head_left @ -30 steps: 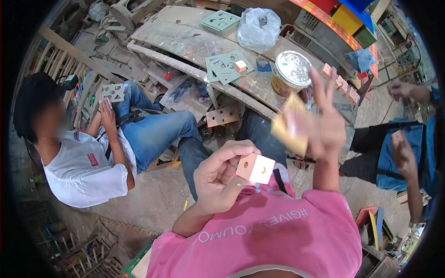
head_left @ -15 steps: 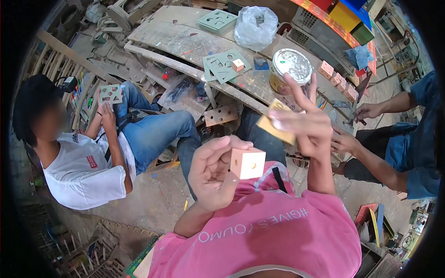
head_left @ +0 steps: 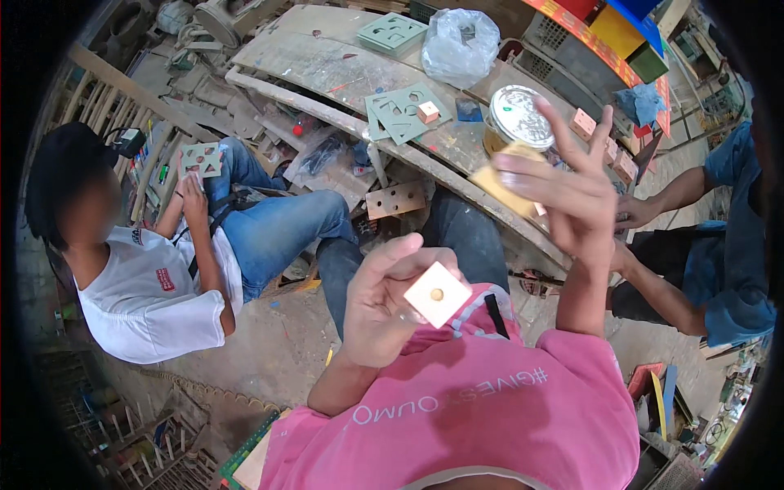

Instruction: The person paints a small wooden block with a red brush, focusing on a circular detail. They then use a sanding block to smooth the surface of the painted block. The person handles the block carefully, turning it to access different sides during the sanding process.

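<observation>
In front of my chest, my left hand (head_left: 377, 306) is closed around a small pale wooden cube (head_left: 426, 308). A single round hole shows in the face turned up. Further right and higher, my right hand (head_left: 576, 192) pinches a folded yellow piece of sandpaper (head_left: 492, 186) between thumb and fingers. Two of its fingers stick up apart from the others. The sandpaper is well away from the cube, near the bench's front edge.
On the wooden bench (head_left: 306, 61) are a round lidded tub (head_left: 520, 114), grey-green cutout boards (head_left: 400, 122) with another cube (head_left: 428, 112), and a plastic bag (head_left: 460, 49). Several drilled cubes (head_left: 583, 122) line its right side. One person (head_left: 155, 278) sits left; another person's arm (head_left: 665, 298) is close at right.
The cube has turned in my left hand, from two faces with holes showing to one face with a single hole. My right hand has moved right and slightly up with the sandpaper.
</observation>
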`<state>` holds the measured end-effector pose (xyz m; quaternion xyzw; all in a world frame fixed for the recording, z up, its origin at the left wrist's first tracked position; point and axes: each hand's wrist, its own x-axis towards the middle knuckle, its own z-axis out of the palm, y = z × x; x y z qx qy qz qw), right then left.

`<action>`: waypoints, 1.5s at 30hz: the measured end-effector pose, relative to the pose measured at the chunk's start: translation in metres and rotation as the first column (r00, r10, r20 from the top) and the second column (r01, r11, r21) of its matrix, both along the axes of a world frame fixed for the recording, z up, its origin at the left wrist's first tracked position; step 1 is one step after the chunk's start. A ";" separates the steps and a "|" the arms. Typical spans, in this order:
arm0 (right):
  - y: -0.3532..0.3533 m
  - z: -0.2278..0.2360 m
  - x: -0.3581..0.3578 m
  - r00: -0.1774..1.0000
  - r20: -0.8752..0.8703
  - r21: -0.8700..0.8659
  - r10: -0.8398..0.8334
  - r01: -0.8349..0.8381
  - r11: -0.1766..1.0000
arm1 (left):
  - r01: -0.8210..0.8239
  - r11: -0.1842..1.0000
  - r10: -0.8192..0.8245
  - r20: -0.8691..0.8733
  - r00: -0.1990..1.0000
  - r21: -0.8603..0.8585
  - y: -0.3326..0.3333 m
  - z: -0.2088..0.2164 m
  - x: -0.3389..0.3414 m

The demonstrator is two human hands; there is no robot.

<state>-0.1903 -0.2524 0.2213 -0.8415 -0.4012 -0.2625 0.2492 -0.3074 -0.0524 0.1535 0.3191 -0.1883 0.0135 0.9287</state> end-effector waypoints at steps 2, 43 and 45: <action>-0.003 -0.001 -0.011 0.993 -0.016 0.177 0.118 -0.113 0.978 | -0.013 0.999 0.015 -0.036 0.999 0.051 0.000 0.001 0.000; 0.022 -0.028 -0.010 0.920 -0.067 0.165 0.387 -0.372 0.913 | -0.028 0.977 0.081 -0.248 0.965 0.211 0.004 0.001 0.001; 0.012 -0.041 0.005 0.967 -0.083 0.191 0.242 -0.223 0.956 | -0.055 0.991 0.071 -0.132 0.989 0.120 0.001 0.002 0.004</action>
